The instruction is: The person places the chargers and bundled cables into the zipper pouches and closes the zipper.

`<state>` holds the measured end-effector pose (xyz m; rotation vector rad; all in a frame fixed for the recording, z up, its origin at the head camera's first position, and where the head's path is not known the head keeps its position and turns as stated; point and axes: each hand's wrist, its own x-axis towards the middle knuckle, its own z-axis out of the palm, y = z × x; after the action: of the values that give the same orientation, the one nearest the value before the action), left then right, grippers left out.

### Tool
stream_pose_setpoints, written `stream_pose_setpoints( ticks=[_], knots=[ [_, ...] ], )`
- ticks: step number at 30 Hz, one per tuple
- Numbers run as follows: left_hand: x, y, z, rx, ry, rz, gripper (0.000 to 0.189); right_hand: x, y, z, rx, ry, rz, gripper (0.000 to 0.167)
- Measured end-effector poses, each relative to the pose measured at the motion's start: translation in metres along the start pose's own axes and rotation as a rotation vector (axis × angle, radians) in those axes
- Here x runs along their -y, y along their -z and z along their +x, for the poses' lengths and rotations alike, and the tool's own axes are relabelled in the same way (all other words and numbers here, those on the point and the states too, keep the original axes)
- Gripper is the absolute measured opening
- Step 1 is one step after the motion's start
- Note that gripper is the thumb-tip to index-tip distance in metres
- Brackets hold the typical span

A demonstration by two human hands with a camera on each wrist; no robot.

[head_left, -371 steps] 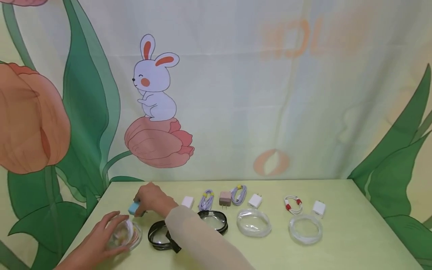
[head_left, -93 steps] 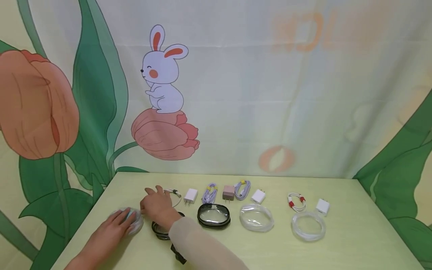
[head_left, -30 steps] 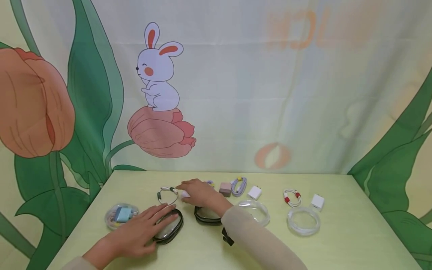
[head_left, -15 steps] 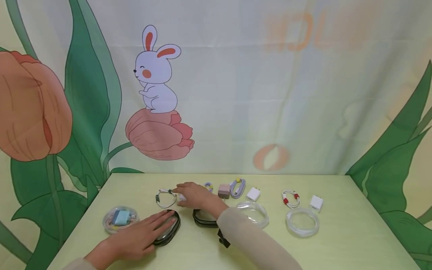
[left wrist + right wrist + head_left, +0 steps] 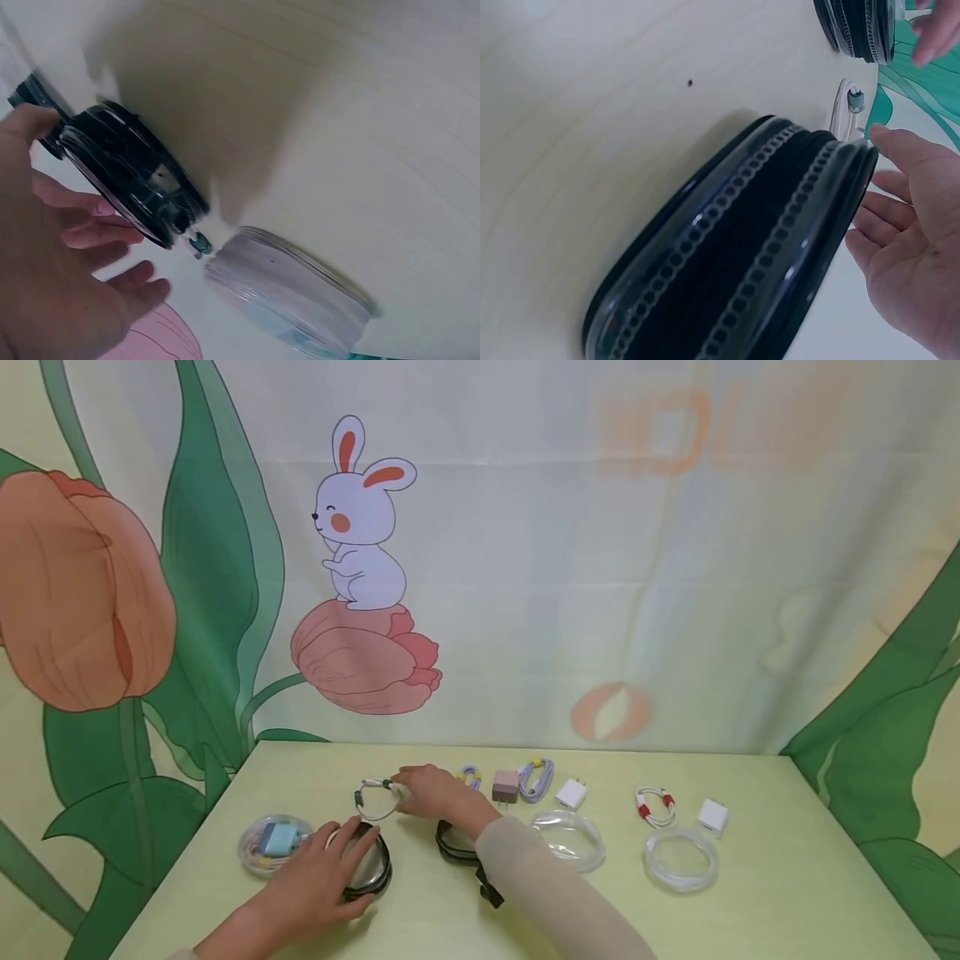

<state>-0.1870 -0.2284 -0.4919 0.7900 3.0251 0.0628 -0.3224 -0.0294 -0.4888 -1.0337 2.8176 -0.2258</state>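
My left hand (image 5: 318, 877) spans a clear round case with black trim (image 5: 373, 870), thumb at the near end and fingers at the far rim. In the left wrist view, the thumb touches this black case's end (image 5: 131, 176) while the outer fingers stand clear. My right hand (image 5: 442, 793) reaches across to a small white charger, mostly hidden; only a pale bit shows at the fingertips. Beside those fingertips lies a coiled white cable with dark ties (image 5: 377, 800). Under the right forearm sits another black-trimmed case (image 5: 453, 843).
Far left stands a filled clear case (image 5: 258, 852) with a light-blue charger (image 5: 279, 839) on top. Purple cables (image 5: 536, 779), a pink charger (image 5: 505, 786), white chargers (image 5: 571, 794), a red-tied white cable (image 5: 656, 807) and clear cases (image 5: 681, 860) lie rightward.
The blue charger lies in the far-left case, from which my left hand has moved to the black-trimmed case. That case has lately shifted left. My right hand has moved to the white charger.
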Motion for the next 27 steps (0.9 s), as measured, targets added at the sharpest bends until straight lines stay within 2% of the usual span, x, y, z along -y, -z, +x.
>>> stream_pose_setpoints(
  ticks=[6, 9, 13, 18, 23, 27],
  knots=[
    [0.005, -0.004, 0.002, -0.011, -0.049, -0.041, 0.084, 0.002, -0.003, 0.010, -0.007, -0.007, -0.004, 0.059],
    [0.007, -0.007, 0.004, 0.008, -0.050, -0.062, 0.081, 0.004, -0.004, 0.016, -0.010, 0.001, -0.001, 0.058],
    [0.005, -0.011, 0.004, 0.021, 0.010, -0.058, 0.077, 0.007, -0.006, 0.024, 0.001, -0.005, 0.011, 0.057],
    [-0.002, -0.011, 0.001, -0.023, 0.112, -0.015, 0.078, 0.013, -0.006, 0.032, 0.009, -0.033, 0.006, 0.059],
    [-0.009, -0.008, 0.001, -0.052, 0.127, 0.006, 0.080, 0.023, -0.007, 0.038, 0.031, -0.038, 0.002, 0.067],
    [-0.013, -0.008, 0.001, -0.021, 0.157, -0.009, 0.079, 0.032, -0.010, 0.041, 0.047, -0.076, 0.028, 0.076]
  ],
)
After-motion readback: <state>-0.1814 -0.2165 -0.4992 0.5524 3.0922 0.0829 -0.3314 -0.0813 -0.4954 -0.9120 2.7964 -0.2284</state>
